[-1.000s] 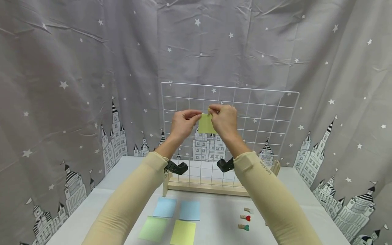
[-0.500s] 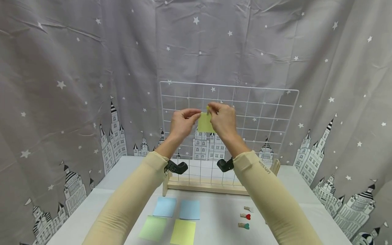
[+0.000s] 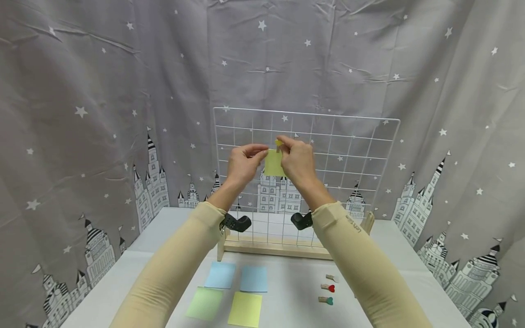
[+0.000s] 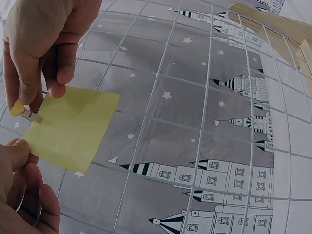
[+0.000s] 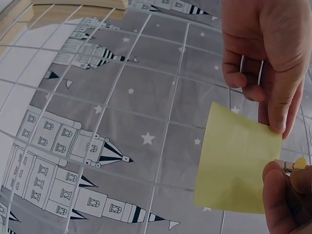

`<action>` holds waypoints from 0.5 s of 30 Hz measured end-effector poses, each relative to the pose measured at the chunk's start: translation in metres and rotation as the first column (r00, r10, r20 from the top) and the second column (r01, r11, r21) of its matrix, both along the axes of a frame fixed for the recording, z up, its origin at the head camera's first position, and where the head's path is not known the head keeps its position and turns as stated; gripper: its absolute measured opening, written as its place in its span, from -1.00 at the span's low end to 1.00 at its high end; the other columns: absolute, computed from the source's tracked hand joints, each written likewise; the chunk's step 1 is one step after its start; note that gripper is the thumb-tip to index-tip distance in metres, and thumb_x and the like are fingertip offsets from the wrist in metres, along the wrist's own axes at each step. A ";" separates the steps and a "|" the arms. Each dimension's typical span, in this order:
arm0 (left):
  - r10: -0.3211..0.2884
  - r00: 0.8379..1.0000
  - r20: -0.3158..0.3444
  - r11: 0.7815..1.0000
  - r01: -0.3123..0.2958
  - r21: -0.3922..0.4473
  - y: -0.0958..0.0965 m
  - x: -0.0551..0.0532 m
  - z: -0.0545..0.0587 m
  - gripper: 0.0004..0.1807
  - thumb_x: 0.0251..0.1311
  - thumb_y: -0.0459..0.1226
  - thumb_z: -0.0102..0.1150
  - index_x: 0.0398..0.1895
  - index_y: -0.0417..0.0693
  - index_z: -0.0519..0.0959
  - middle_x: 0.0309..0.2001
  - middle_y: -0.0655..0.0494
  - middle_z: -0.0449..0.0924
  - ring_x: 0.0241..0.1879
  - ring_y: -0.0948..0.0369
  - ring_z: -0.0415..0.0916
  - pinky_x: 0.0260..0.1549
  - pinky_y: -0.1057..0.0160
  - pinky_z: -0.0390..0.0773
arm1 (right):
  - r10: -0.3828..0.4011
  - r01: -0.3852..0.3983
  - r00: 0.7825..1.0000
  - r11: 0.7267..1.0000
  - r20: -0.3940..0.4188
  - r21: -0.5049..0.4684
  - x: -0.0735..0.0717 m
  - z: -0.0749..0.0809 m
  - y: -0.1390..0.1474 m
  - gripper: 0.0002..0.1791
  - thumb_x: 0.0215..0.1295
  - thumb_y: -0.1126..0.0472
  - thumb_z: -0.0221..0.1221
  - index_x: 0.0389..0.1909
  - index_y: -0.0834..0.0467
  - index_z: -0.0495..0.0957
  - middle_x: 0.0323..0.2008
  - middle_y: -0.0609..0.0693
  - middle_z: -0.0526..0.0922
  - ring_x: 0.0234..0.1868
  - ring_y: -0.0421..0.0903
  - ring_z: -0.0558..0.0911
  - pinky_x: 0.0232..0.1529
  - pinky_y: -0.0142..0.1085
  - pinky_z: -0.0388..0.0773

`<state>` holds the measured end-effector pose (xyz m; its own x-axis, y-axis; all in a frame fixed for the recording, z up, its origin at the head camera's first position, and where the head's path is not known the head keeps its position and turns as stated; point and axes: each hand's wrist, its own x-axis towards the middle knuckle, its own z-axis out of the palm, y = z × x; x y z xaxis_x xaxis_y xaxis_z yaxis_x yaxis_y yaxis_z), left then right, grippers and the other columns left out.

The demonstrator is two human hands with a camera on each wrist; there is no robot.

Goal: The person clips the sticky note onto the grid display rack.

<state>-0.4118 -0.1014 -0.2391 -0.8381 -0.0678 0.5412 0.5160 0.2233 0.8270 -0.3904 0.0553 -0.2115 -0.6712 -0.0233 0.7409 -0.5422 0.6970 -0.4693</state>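
In front of the wire grid (image 3: 344, 150), my left hand (image 3: 243, 165) pinches the upper left corner of a yellow sticky note (image 3: 272, 164) between thumb and fingers. With my right hand (image 3: 300, 163) I hold a small wooden clothespin (image 4: 30, 115), topped by a yellow heart (image 3: 279, 142), at the note's top edge. The left wrist view shows the clothespin's tip overlapping the note (image 4: 73, 129). In the right wrist view my right fingers hide part of the clothespin (image 5: 286, 165). The note hangs flat, its right side partly behind my right hand in the head view.
On the white table lie two blue notes (image 3: 220, 275) (image 3: 254, 279), a green note (image 3: 204, 303) and another yellow note (image 3: 245, 310). Clothespins with white (image 3: 331, 278), red (image 3: 328, 288) and green (image 3: 326, 300) hearts lie at right. A wooden base (image 3: 275, 248) supports the grid.
The yellow heart shows more fully between my right fingers. Both hands and the note stay nearly in place; the whole head view has shifted slightly.
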 end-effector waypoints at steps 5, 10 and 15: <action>0.005 1.000 0.010 1.000 -0.005 -0.005 -0.001 0.001 0.000 -0.79 0.35 -0.24 0.35 -0.03 -0.08 0.77 -0.13 -0.06 0.78 -0.39 0.29 0.59 -0.46 0.44 0.53 | -0.014 0.014 1.000 1.000 -0.008 0.022 0.000 0.001 -0.001 -0.65 0.45 0.32 0.18 0.17 0.05 0.70 -0.09 0.11 0.82 -0.33 0.02 0.69 -0.38 -0.25 0.54; 0.004 1.000 0.016 1.000 -0.004 -0.002 -0.002 0.001 -0.001 -0.79 0.34 -0.24 0.35 -0.02 -0.07 0.76 -0.12 -0.04 0.78 -0.37 0.28 0.60 -0.43 0.44 0.55 | 0.005 -0.005 1.000 1.000 0.000 0.009 0.002 0.001 0.000 -0.64 0.45 0.32 0.17 0.19 0.06 0.68 -0.03 0.12 0.80 -0.28 0.03 0.73 -0.36 -0.23 0.61; -0.010 1.000 0.012 1.000 0.010 0.006 -0.006 0.003 -0.001 -0.77 0.34 -0.24 0.36 0.00 -0.08 0.76 -0.11 -0.04 0.78 -0.35 0.28 0.61 -0.45 0.45 0.54 | 0.055 -0.057 0.998 0.995 -0.025 -0.079 0.006 0.000 0.003 -0.64 0.43 0.35 0.21 0.19 0.13 0.67 -0.01 0.17 0.78 -0.23 0.02 0.80 -0.32 -0.24 0.71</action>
